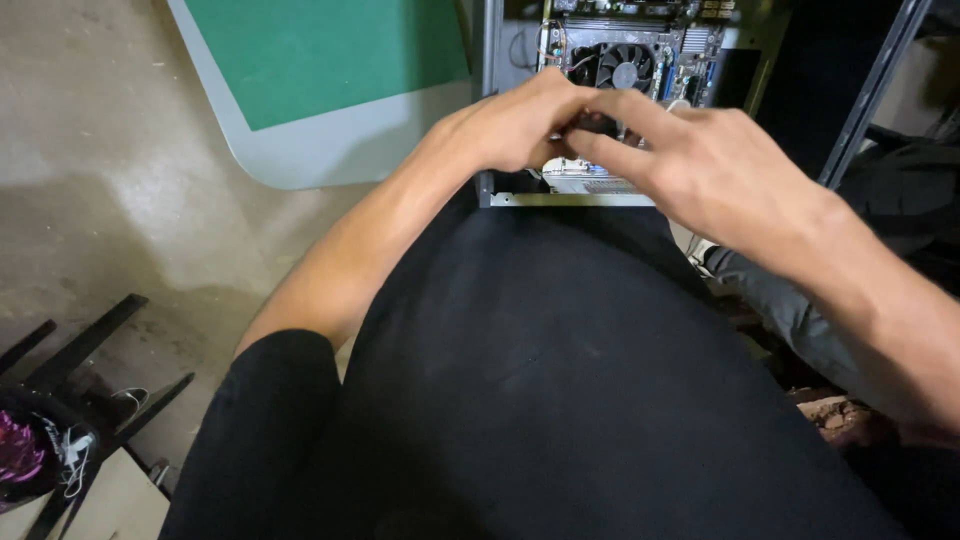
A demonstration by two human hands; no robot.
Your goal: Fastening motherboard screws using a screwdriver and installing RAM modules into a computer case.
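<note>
over the open pc case (560, 198), both hands meet at a small dark part (597, 124). left hand (520, 125) curled, fingertips pinching the part; right hand (700, 160) with fingers extended, index and thumb touching the same part. part sits just below the cooler fan (625, 68) on the motherboard (690, 45). black shirt (560, 380) fills the foreground. green-topped desk (300, 150) to the left, concrete floor (110, 180) beyond, black chair base (70, 370) lower left.
</note>
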